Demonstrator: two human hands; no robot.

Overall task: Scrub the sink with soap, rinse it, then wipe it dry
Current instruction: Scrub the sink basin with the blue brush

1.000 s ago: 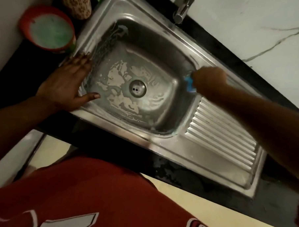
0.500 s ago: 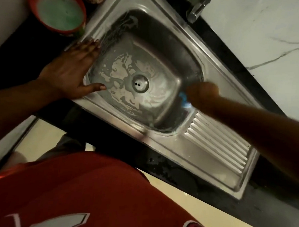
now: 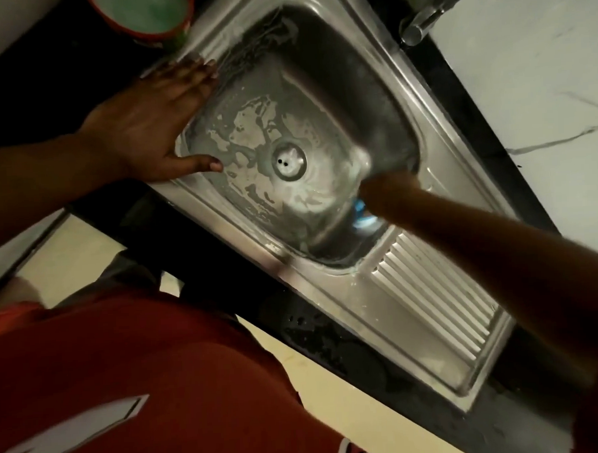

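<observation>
A stainless steel sink (image 3: 379, 68) fills the middle of the view, its basin floor streaked with white soap foam around the drain (image 3: 288, 161). My left hand (image 3: 156, 126) lies flat on the sink's left rim, fingers straight and thumb spread. My right hand (image 3: 388, 195) grips a blue scrubber (image 3: 360, 215) against the basin's right wall, close to the ribbed drainboard (image 3: 430, 289). Most of the scrubber is hidden under the hand, which is blurred.
A round red tub of green soap (image 3: 148, 13) stands on the dark counter beyond the sink's left corner. The chrome tap (image 3: 428, 11) juts over the back rim. White marble wall lies at the right; the counter's front edge runs below the sink.
My right hand has slid the blue scrubber down the basin's right wall, from near the back rim toward the front corner. My left hand has stayed on the rim.
</observation>
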